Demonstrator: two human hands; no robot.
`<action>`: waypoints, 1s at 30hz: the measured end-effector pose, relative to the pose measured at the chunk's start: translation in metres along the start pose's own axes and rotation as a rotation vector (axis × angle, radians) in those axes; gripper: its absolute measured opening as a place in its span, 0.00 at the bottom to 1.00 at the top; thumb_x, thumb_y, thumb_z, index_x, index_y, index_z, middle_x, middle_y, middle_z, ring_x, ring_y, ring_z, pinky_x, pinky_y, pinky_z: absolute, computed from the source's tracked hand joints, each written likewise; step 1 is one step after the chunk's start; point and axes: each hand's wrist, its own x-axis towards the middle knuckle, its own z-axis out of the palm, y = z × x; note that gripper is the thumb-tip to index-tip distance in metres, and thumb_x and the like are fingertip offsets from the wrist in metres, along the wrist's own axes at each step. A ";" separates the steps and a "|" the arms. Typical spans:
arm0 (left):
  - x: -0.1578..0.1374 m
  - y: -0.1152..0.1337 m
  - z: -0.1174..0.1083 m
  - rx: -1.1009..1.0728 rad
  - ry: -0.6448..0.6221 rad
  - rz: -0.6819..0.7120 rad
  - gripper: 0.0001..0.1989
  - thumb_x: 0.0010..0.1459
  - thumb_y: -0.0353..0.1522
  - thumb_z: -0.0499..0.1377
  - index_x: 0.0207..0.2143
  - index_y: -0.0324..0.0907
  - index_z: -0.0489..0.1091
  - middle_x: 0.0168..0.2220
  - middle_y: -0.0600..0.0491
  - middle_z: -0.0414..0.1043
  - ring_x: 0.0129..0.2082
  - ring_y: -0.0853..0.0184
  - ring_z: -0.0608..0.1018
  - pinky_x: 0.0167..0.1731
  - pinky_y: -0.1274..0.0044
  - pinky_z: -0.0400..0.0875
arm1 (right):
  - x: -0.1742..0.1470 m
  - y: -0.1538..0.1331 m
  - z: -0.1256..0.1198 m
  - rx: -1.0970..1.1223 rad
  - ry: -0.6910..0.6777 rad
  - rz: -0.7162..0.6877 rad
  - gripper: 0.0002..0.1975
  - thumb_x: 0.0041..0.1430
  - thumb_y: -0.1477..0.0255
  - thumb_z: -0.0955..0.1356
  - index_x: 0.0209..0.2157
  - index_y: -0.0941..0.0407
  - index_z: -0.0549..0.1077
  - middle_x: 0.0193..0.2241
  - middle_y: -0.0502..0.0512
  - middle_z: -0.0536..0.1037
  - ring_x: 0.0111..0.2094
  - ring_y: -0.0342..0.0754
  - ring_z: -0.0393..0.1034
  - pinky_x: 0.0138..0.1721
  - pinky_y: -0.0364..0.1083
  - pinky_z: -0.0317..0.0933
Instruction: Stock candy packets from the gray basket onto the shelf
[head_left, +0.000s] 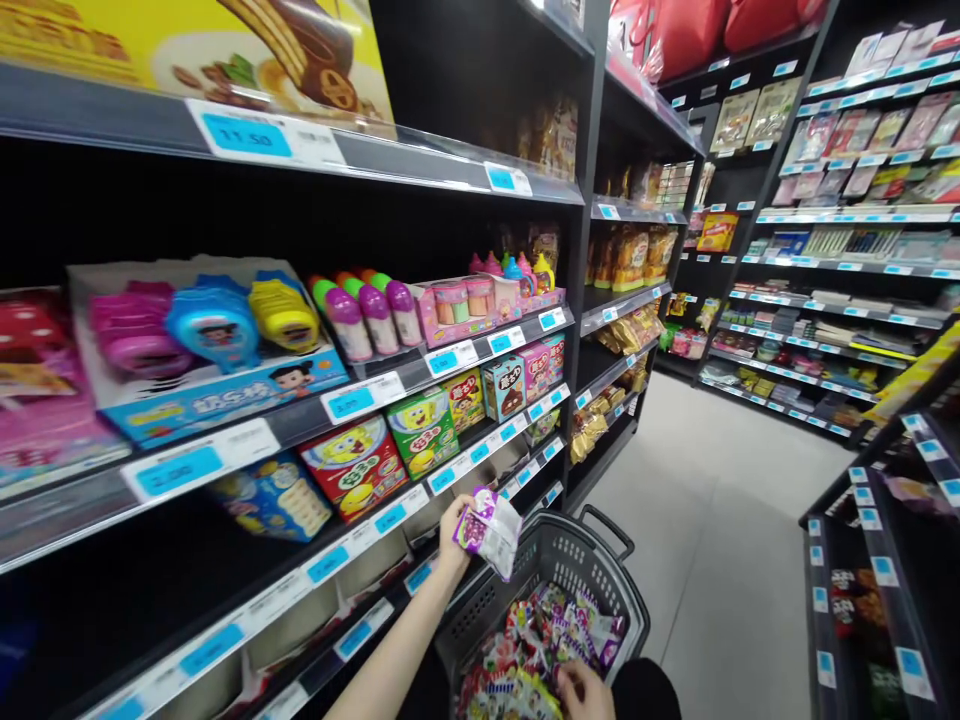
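My left hand (454, 535) grips a small purple and white snack packet (489, 532) by its left edge, above the near-left rim of a grey plastic shopping basket (639, 612). Inside the basket lies a heap of colourful snack packets (551, 630), mostly purple, red and yellow. Low in the view, my right hand (583, 690) is down among those packets with its fingers curled together. What lies between its fingertips, if anything, is hidden.
Shelves on the left hold boxed snacks (356, 465), a display box of toy-like candies (217, 395) and bottle-shaped sweets (521, 275). Price labels (364, 395) line the shelf edges. A grey floor aisle (720, 540) runs right of the basket, with another shelf unit (855, 560) beyond.
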 end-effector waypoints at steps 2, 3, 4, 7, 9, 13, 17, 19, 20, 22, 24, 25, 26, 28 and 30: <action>-0.044 0.001 -0.010 -0.103 -0.033 -0.056 0.08 0.40 0.38 0.49 0.17 0.43 0.57 0.18 0.55 0.62 0.20 0.69 0.67 0.22 0.77 0.64 | -0.006 -0.034 -0.012 0.467 -0.098 0.099 0.17 0.52 0.58 0.63 0.39 0.53 0.70 0.36 0.57 0.76 0.34 0.53 0.73 0.35 0.50 0.66; -0.068 0.001 -0.014 -0.173 -0.058 -0.094 0.08 0.40 0.38 0.49 0.18 0.43 0.57 0.18 0.56 0.62 0.19 0.69 0.66 0.21 0.77 0.63 | -0.012 -0.053 -0.017 0.692 -0.181 0.110 0.22 0.52 0.57 0.63 0.47 0.50 0.64 0.41 0.58 0.74 0.35 0.53 0.73 0.37 0.52 0.65; -0.092 -0.001 -0.018 -0.248 -0.083 -0.135 0.08 0.41 0.38 0.49 0.18 0.43 0.58 0.18 0.56 0.61 0.19 0.70 0.66 0.21 0.77 0.62 | -0.019 -0.071 -0.021 0.863 -0.237 0.079 0.28 0.52 0.58 0.64 0.54 0.47 0.55 0.46 0.58 0.71 0.37 0.52 0.72 0.40 0.53 0.64; -0.154 -0.014 -0.031 -0.429 -0.113 -0.218 0.06 0.43 0.35 0.51 0.22 0.42 0.61 0.20 0.57 0.63 0.20 0.70 0.67 0.23 0.78 0.63 | -0.048 -0.104 -0.025 1.079 -0.292 -0.023 0.47 0.42 0.63 0.72 0.58 0.46 0.43 0.50 0.59 0.67 0.46 0.53 0.67 0.45 0.53 0.60; -0.179 -0.026 -0.045 -0.519 -0.153 -0.270 0.07 0.44 0.34 0.53 0.26 0.42 0.65 0.24 0.56 0.67 0.24 0.69 0.70 0.27 0.77 0.65 | -0.067 -0.102 -0.024 1.051 -0.269 -0.029 0.45 0.41 0.68 0.73 0.58 0.49 0.47 0.51 0.60 0.67 0.50 0.54 0.64 0.48 0.52 0.59; -0.200 -0.048 -0.081 -0.632 -0.503 -0.485 0.18 0.47 0.41 0.54 0.36 0.39 0.70 0.33 0.47 0.72 0.33 0.60 0.74 0.34 0.71 0.67 | -0.093 -0.066 -0.024 0.863 -0.213 0.004 0.32 0.44 0.68 0.71 0.53 0.54 0.61 0.47 0.60 0.71 0.48 0.55 0.65 0.47 0.52 0.59; -0.212 -0.077 -0.100 -0.445 -0.722 -0.443 0.27 0.36 0.32 0.65 0.44 0.42 0.69 0.40 0.48 0.72 0.39 0.59 0.73 0.38 0.71 0.66 | -0.100 -0.031 -0.019 0.668 -0.242 0.009 0.26 0.44 0.66 0.71 0.47 0.57 0.68 0.40 0.60 0.76 0.37 0.54 0.71 0.38 0.50 0.65; -0.218 -0.098 -0.099 -0.287 -0.658 -0.352 0.27 0.30 0.30 0.68 0.39 0.40 0.73 0.36 0.49 0.74 0.38 0.59 0.73 0.39 0.73 0.65 | -0.102 -0.019 -0.011 0.597 -0.226 -0.006 0.25 0.44 0.65 0.71 0.45 0.58 0.69 0.36 0.59 0.77 0.34 0.53 0.72 0.34 0.48 0.66; -0.220 -0.109 -0.098 -0.214 -0.614 -0.315 0.24 0.30 0.31 0.68 0.36 0.39 0.74 0.33 0.50 0.75 0.37 0.59 0.73 0.38 0.73 0.65 | -0.103 -0.014 -0.006 0.562 -0.204 -0.017 0.24 0.44 0.64 0.70 0.44 0.59 0.70 0.34 0.59 0.77 0.33 0.53 0.72 0.33 0.47 0.66; -0.222 -0.130 -0.097 -0.095 -0.563 -0.265 0.20 0.32 0.33 0.67 0.33 0.38 0.76 0.31 0.50 0.75 0.35 0.59 0.74 0.37 0.73 0.65 | -0.106 -0.004 0.003 0.478 -0.156 -0.044 0.22 0.45 0.62 0.69 0.41 0.59 0.72 0.30 0.57 0.77 0.30 0.51 0.71 0.31 0.45 0.65; -0.222 -0.145 -0.098 -0.013 -0.562 -0.223 0.17 0.35 0.35 0.66 0.31 0.38 0.76 0.30 0.50 0.76 0.34 0.59 0.74 0.36 0.73 0.65 | -0.109 0.003 0.011 0.373 -0.123 -0.075 0.20 0.45 0.60 0.68 0.37 0.59 0.74 0.26 0.55 0.77 0.27 0.49 0.70 0.28 0.43 0.63; -0.222 -0.150 -0.098 0.026 -0.563 -0.202 0.15 0.36 0.35 0.65 0.30 0.39 0.76 0.29 0.50 0.76 0.33 0.60 0.74 0.36 0.74 0.65 | -0.110 0.007 0.014 0.316 -0.114 -0.091 0.19 0.46 0.59 0.68 0.35 0.59 0.74 0.24 0.53 0.76 0.25 0.48 0.69 0.27 0.42 0.62; -0.223 -0.154 -0.098 0.066 -0.562 -0.179 0.13 0.37 0.35 0.64 0.28 0.39 0.77 0.28 0.50 0.76 0.32 0.60 0.75 0.35 0.74 0.64 | -0.111 0.010 0.016 0.260 -0.108 -0.106 0.19 0.47 0.58 0.67 0.33 0.59 0.74 0.22 0.52 0.75 0.24 0.48 0.68 0.26 0.41 0.61; -0.223 -0.156 -0.097 0.137 -0.553 -0.139 0.09 0.39 0.35 0.63 0.24 0.39 0.76 0.26 0.50 0.76 0.29 0.62 0.74 0.32 0.76 0.64 | -0.111 0.015 0.017 0.157 -0.096 -0.137 0.17 0.49 0.58 0.65 0.28 0.58 0.73 0.20 0.51 0.73 0.23 0.46 0.66 0.25 0.40 0.59; -0.225 -0.155 -0.094 0.185 -0.544 -0.120 0.08 0.40 0.35 0.62 0.22 0.38 0.76 0.24 0.51 0.75 0.27 0.64 0.74 0.31 0.77 0.63 | -0.110 0.019 0.017 0.064 -0.079 -0.157 0.16 0.50 0.58 0.64 0.24 0.57 0.70 0.18 0.49 0.70 0.22 0.44 0.63 0.24 0.40 0.57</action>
